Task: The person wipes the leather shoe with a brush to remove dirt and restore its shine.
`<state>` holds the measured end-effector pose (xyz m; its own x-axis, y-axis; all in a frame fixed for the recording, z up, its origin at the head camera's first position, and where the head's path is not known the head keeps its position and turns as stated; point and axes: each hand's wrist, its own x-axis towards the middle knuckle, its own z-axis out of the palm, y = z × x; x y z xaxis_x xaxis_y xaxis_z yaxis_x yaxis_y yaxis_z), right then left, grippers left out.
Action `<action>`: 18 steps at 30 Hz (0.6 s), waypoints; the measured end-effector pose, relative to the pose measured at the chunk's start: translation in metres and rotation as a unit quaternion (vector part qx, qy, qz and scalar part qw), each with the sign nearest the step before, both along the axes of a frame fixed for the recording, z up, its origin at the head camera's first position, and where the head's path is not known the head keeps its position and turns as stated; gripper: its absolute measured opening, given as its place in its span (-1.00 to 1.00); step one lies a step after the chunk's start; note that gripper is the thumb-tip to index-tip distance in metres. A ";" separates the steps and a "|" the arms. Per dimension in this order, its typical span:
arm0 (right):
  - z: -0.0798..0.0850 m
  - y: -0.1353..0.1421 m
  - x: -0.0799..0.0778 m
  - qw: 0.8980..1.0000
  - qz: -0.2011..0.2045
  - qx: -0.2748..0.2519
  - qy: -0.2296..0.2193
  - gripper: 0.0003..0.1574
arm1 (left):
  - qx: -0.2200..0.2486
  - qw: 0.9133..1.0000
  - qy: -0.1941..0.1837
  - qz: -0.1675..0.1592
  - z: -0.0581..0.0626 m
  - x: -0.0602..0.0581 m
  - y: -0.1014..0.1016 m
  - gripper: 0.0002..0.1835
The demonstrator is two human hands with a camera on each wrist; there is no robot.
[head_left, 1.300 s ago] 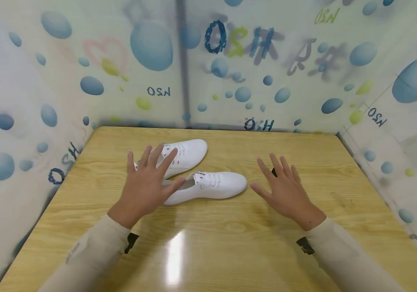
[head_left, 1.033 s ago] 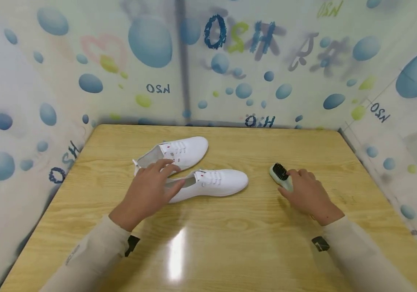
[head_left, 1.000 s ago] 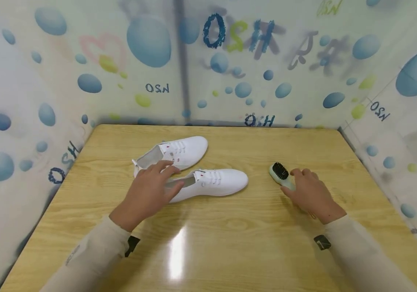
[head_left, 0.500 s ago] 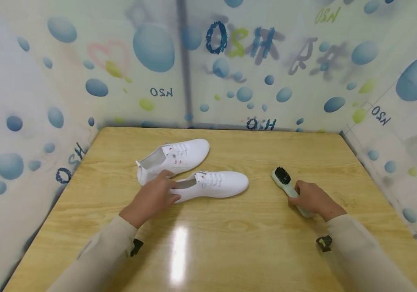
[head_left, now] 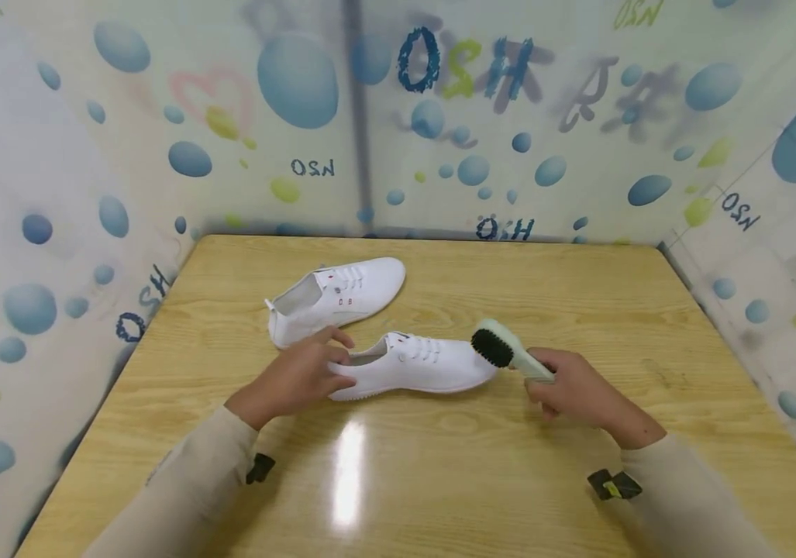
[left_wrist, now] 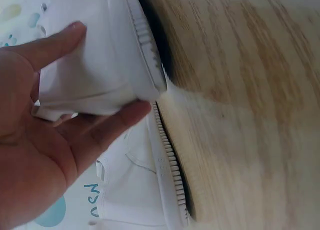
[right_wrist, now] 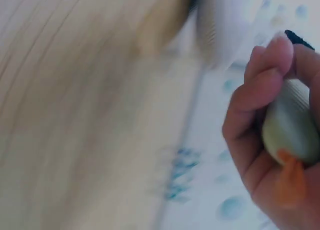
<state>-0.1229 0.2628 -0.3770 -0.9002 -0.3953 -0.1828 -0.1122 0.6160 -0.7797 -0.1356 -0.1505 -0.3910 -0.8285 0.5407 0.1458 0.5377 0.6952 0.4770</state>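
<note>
My left hand (head_left: 300, 377) grips the heel of the nearer white shoe (head_left: 432, 366), thumb on one side and fingers on the other. In the left wrist view the shoe's heel (left_wrist: 90, 70) sits between thumb and fingers, its sole slightly off the wood. My right hand (head_left: 572, 390) holds a pale green brush (head_left: 509, 345) by its handle, with the black bristles over the toe of that shoe. Whether bristles touch the toe I cannot tell. In the right wrist view fingers curl round the brush handle (right_wrist: 290, 125), from which an orange loop hangs.
Behind the held shoe, a second white shoe (head_left: 342, 298) lies on the wooden table (head_left: 509, 480), toe to the right. Walls (head_left: 439, 155) with blue and green dots stand along the table's back and sides.
My right hand has picked up the brush from the table and carried it left to the shoe's toe, turning the bristles. My left hand has come down and taken the nearer shoe's heel.
</note>
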 end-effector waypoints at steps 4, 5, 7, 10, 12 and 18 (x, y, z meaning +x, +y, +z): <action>0.015 -0.032 0.020 0.993 0.036 0.040 0.101 -0.60 | 0.034 0.999 -0.023 -0.025 -0.001 -0.003 0.002 -0.82; 0.017 -0.040 0.024 0.989 0.041 0.059 0.131 -0.55 | 0.044 0.998 -0.031 -0.029 -0.001 -0.004 0.004 -0.81; 0.019 -0.054 0.029 0.979 0.050 0.091 0.174 -0.48 | 0.065 0.996 -0.054 -0.034 -0.001 -0.006 0.007 -0.80; 0.018 -0.072 0.033 0.962 0.067 0.133 0.229 -0.43 | 0.084 0.991 -0.092 -0.037 -0.001 -0.009 0.013 -0.79; 0.017 -0.080 0.033 0.949 0.076 0.148 0.269 -0.40 | 0.085 0.990 -0.108 -0.036 -0.001 -0.010 0.016 -0.81; 0.010 -0.095 0.030 0.919 0.077 0.147 0.357 -0.47 | 0.071 0.984 -0.155 -0.043 -0.009 -0.011 0.019 -0.57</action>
